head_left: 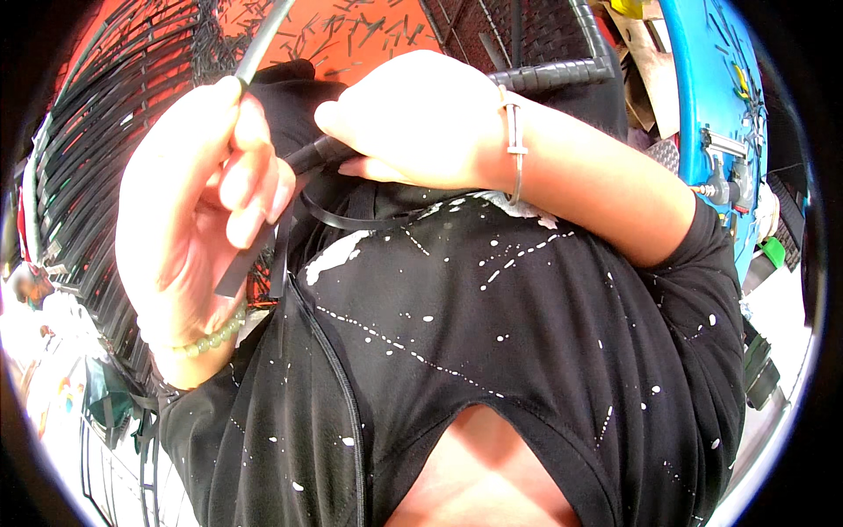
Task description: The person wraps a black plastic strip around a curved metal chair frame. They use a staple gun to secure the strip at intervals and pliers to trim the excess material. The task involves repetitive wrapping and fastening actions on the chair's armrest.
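My left hand [198,198] is raised at the left, its thumb and forefinger pinched on a flat strip [266,39] that runs up out of view and looks pale in the glare. Below its curled fingers a dark strip end [235,272] hangs down. Near the middle, my right hand [417,119] is closed round a black bar [318,155] wrapped in flat strip; its fingers hide most of the grip. A thin loop of black strip [338,218] curves beneath this hand, against my dark shirt.
A woven black panel with a wrapped tube frame [558,75] stands beyond my right wrist. Long black strips [97,167] fan out at the left. Cut scraps lie on a red surface [303,44]. At the right, a blue surface [689,57] carries scraps and a metal tool [727,186].
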Demonstrator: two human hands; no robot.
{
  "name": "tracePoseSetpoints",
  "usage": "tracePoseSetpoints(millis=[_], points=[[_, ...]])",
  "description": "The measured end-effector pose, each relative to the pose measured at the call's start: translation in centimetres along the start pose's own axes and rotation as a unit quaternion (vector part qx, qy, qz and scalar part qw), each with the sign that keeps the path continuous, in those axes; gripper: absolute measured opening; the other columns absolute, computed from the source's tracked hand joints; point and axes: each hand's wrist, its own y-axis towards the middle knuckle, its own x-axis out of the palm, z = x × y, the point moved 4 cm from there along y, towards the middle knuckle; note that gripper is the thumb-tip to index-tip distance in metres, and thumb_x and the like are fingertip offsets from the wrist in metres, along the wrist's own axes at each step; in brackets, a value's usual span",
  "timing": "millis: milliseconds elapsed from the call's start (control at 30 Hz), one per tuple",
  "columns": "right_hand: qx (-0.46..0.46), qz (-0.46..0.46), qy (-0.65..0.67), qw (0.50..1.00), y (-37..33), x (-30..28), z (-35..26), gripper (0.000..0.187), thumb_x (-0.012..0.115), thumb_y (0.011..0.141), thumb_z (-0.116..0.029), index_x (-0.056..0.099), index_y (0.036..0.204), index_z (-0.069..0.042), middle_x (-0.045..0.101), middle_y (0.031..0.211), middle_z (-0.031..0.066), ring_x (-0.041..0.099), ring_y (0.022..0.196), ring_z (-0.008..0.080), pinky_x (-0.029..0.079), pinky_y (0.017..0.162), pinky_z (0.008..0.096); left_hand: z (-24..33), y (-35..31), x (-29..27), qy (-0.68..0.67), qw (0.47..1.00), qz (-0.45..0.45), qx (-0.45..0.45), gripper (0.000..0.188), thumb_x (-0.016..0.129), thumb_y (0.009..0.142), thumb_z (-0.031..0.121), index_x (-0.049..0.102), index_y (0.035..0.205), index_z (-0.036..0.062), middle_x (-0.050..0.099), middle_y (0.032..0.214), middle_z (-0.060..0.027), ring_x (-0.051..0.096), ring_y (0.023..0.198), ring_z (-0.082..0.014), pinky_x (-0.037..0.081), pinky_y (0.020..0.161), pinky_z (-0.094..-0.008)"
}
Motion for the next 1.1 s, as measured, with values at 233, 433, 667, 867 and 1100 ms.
tracePoseSetpoints(millis=[233, 433, 667, 867, 1100], points=[[-0.003, 0.03, 0.004, 1.0, 0.2, -0.7, -0.4, 0.028, 0.071, 0.083, -0.029, 0.058, 0.089, -0.006, 0.061, 0.073, 0.0114, 0.065, 0.071, 0.0328, 0.053, 0.064, 0.0428, 0.1, 2.1, -1.5, -0.034, 0.997, -0.057, 0.043, 0.026, 0.043, 0.107, 0.022, 0.054, 0.098, 0.0002, 0.04, 0.072, 0.0028, 0.036, 0.054, -0.006, 0.032, 0.059, -0.0241], [0.033, 0.008, -0.003, 0.999, 0.5, -1.9, -1.0, 0.032, 0.075, 0.079, -0.035, 0.063, 0.085, -0.006, 0.064, 0.083, 0.0114, 0.067, 0.077, 0.0327, 0.053, 0.066, 0.0422, -1.0, 3.7, -4.5, -0.016, 0.996, 0.057, 0.06, 0.03, 0.049, 0.106, 0.023, 0.063, 0.113, -0.0028, 0.066, 0.095, -0.0066, 0.064, 0.084, -0.0178, 0.053, 0.085, -0.0344], [-0.143, 0.073, 0.064, 0.985, 0.8, -4.3, -4.0, 0.028, 0.085, 0.064, -0.026, 0.064, 0.076, -0.01, 0.063, 0.078, 0.003, 0.065, 0.069, 0.0215, 0.053, 0.06, 0.0319, -4.3, 0.2, -4.7, 0.176, 0.975, 0.002, 0.133, 0.025, 0.061, 0.091, -0.005, 0.064, 0.115, -0.0047, 0.068, 0.108, -0.0115, 0.064, 0.104, -0.0195, 0.048, 0.097, -0.0341], [-0.133, 0.121, -0.015, 0.984, 2.3, -4.2, -2.4, 0.041, 0.073, 0.07, -0.004, 0.074, 0.11, -0.007, 0.061, 0.083, 0.0037, 0.062, 0.073, 0.0223, 0.053, 0.066, 0.0338, -5.2, -0.6, -5.4, 0.26, 0.933, 0.01, 0.25, 0.015, 0.068, 0.076, -0.009, 0.067, 0.089, -0.0039, 0.068, 0.102, -0.014, 0.063, 0.1, -0.0261, 0.05, 0.091, -0.0366], [-0.04, 0.14, -0.093, 0.985, 3.5, -3.8, 1.3, 0.018, 0.075, 0.077, -0.013, 0.072, 0.095, -0.012, 0.062, 0.088, 0.0004, 0.062, 0.078, 0.0215, 0.049, 0.064, 0.0347, -5.2, -0.6, -5.3, 0.335, 0.868, -0.115, 0.347, 0.02, 0.078, 0.069, 0.005, 0.074, 0.088, 0.0066, 0.066, 0.09, -0.0038, 0.064, 0.097, -0.0267, 0.05, 0.088, -0.0403]])
